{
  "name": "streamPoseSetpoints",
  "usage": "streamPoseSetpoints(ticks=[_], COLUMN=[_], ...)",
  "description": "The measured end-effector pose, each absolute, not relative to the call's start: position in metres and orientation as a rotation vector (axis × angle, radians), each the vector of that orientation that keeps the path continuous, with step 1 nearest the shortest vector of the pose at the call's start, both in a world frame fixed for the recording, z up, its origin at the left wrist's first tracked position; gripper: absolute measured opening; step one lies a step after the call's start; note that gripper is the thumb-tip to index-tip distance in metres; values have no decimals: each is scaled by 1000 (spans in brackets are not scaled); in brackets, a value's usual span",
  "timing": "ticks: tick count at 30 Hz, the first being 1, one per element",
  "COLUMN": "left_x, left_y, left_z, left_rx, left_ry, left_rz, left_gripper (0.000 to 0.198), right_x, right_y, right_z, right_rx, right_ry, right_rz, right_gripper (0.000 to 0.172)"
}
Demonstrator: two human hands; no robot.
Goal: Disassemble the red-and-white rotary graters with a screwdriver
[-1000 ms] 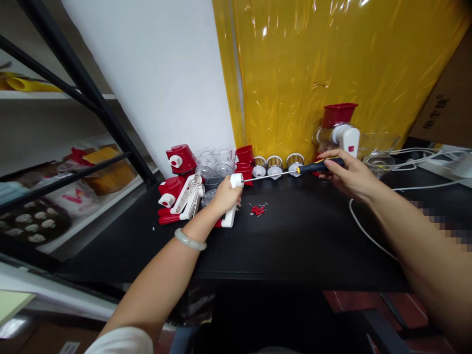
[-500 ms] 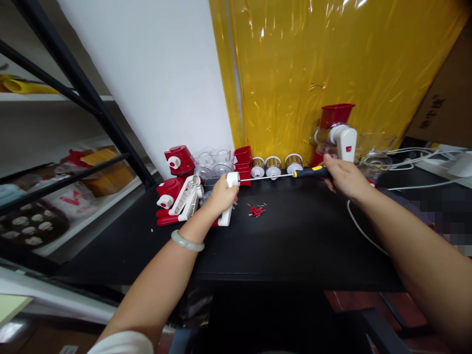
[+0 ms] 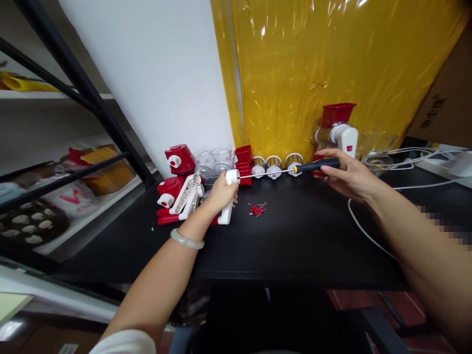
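Observation:
My left hand is closed round a white crank handle, its round end up and its red grip low near the table. With thumb and fingers, my right hand holds a black and yellow screwdriver. The long shaft points left, and its tip goes into the round end of the handle; the tip itself is hidden. Below the shaft lies a small pile of red parts and screws. Left of my left hand rest more white handles with red grips.
Red grater bodies, clear plastic parts, red pieces and metal drum graters line the back of the black table. An assembled grater stands behind my right hand. White cables lie at right.
My right hand has loosened and shifted its grip on the screwdriver, its fingers now more spread, and the screwdriver's handle end sits slightly higher. My left hand still holds the crank handle in place.

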State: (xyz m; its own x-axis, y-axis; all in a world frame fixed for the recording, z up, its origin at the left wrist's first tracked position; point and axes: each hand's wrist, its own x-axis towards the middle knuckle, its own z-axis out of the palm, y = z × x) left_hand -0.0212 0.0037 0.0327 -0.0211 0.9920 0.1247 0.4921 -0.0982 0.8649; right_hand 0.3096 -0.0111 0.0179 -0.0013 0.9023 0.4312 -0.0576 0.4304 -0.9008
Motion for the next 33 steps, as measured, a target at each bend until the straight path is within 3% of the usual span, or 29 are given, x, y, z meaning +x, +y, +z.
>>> streamPoseSetpoints(ticks=[3,6,8,12,15,20,25,33], left_x=[-23,-26,-26,-24,-24,-29,-27,-27], left_y=[4,6,6,7,8,11,8,7], left_z=[33,33,33,31,30,33,33,32], left_rx=[1665,1702,1705,1649,1613,1606,1640,1670], left_ry=[1583,1598,1592,1565,1522,1526,1535,1548], left_rz=[1062,1074,1089,1081,1061,1118,1146,1107], left_gripper=[32,33,33,36,34,39,38,35], right_x=[307,301,296,283,273,268,279,278], right_y=[-3,10,20,32,31,25,29,22], right_z=[16,26,40,62,57,26,14,24], right_rx=[-1014,-1295,-1358,-1129,-919,-948,-1157,-883], right_ry=[-1354,-1344,-1306,-1136,-1075,-982,-1060,-1118], right_rz=[905,752,597,640,741,857,646,804], right_gripper=[55,68,60,37,31,34,50,38])
